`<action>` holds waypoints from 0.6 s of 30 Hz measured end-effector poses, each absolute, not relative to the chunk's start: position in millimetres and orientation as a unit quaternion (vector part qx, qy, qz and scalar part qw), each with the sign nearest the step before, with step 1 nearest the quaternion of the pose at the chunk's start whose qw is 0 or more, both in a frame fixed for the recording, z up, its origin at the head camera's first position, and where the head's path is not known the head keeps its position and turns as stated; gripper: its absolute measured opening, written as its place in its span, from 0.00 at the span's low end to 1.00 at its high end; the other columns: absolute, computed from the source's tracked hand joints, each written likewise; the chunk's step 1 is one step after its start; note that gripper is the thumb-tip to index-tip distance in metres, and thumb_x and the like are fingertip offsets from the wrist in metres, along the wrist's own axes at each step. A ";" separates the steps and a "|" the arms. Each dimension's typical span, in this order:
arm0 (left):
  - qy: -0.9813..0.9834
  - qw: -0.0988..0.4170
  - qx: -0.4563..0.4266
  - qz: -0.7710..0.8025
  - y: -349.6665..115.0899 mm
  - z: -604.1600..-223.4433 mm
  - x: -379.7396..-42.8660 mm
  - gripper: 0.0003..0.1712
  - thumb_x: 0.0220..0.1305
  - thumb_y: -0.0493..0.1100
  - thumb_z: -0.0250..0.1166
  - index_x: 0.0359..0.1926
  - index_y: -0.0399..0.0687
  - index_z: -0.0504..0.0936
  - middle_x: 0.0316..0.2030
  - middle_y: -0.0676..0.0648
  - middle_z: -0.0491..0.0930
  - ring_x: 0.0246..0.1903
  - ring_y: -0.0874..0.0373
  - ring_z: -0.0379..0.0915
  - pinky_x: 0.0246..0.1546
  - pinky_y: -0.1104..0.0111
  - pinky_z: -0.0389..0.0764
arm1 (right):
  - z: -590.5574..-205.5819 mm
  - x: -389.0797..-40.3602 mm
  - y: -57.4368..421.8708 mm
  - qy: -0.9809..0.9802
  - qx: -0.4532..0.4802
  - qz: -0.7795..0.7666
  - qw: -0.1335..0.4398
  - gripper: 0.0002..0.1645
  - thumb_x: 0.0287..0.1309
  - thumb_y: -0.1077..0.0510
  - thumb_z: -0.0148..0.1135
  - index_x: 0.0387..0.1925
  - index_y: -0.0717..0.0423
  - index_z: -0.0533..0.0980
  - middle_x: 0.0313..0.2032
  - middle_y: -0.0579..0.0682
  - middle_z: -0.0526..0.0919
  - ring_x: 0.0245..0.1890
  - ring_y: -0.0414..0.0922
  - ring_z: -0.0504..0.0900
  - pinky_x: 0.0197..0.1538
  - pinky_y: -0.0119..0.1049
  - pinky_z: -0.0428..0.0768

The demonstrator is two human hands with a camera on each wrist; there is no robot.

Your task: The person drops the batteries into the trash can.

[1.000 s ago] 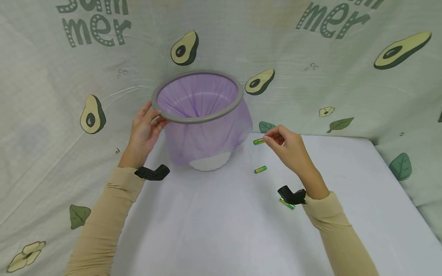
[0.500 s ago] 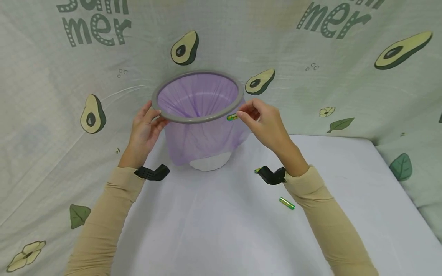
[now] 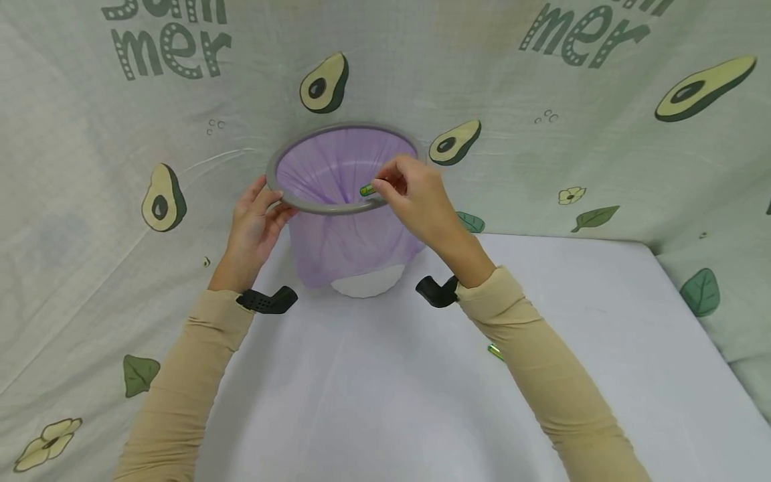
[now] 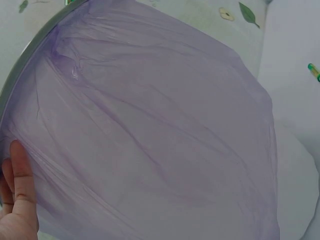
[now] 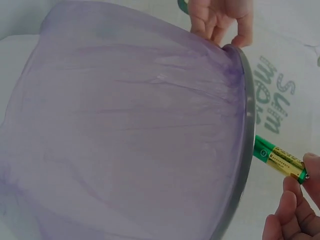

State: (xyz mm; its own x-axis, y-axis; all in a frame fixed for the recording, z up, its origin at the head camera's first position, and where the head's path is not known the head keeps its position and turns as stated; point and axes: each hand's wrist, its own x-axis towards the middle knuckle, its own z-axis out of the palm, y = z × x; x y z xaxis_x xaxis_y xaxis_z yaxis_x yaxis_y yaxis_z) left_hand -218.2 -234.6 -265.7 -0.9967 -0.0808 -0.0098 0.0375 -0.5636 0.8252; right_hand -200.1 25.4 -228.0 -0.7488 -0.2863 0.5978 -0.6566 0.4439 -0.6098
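A round trash bin with a grey rim [image 3: 328, 209] stands upright, lined with a translucent purple bag [image 3: 355, 244] that hangs over its outside. On the bin's left, my left hand [image 3: 255, 217] grips the rim, thumb on top and fingers below against the bag. Thumb and fingertips of my right hand [image 3: 415, 197] pinch one end of a green and yellow battery [image 5: 280, 159]. In the head view that battery overlaps the opening, just above the near right rim. A second battery [image 3: 496, 352] lies on the table, partly hidden by the right sleeve.
Another battery [image 4: 315, 72] shows on the white table [image 3: 361, 388] at the right edge of the left wrist view. Behind the bin hangs a cloth [image 3: 512, 87] printed with avocados and leaves. The bin's white base [image 3: 369, 282] shows below the bag.
My right hand has carried the battery left and up, from beside the bin to over its rim. The right forearm now covers more of the table. The left hand keeps its hold.
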 end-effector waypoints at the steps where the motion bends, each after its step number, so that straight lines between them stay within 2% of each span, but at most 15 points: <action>1: -0.465 0.033 0.023 -0.884 -234.5 -265.7 -218.1 0.40 0.62 0.29 0.56 0.71 0.51 0.51 0.56 0.44 0.62 0.31 0.57 0.71 0.37 0.72 0.80 | -227.8 -200.8 22.7 -0.825 0.287 0.439 0.208 0.08 0.59 0.61 0.60 0.36 0.64 0.76 0.33 0.55 0.79 0.32 0.46 0.73 0.37 0.32 0.72; 9: -0.455 0.030 0.013 -0.890 -234.6 -266.6 -218.2 0.41 0.61 0.29 0.57 0.72 0.51 0.50 0.54 0.44 0.63 0.30 0.58 0.71 0.36 0.72 0.80 | -230.0 -203.5 4.0 -0.845 0.292 0.394 0.213 0.08 0.59 0.60 0.60 0.35 0.63 0.77 0.31 0.54 0.78 0.31 0.46 0.74 0.36 0.32 0.73; 18: -0.451 0.032 0.014 -0.892 -234.8 -267.0 -218.0 0.41 0.61 0.29 0.57 0.71 0.51 0.51 0.52 0.43 0.65 0.30 0.58 0.72 0.35 0.72 0.80 | -231.3 -203.7 -11.5 -0.863 0.303 0.360 0.185 0.08 0.61 0.59 0.59 0.36 0.63 0.76 0.32 0.53 0.78 0.33 0.46 0.73 0.39 0.32 0.72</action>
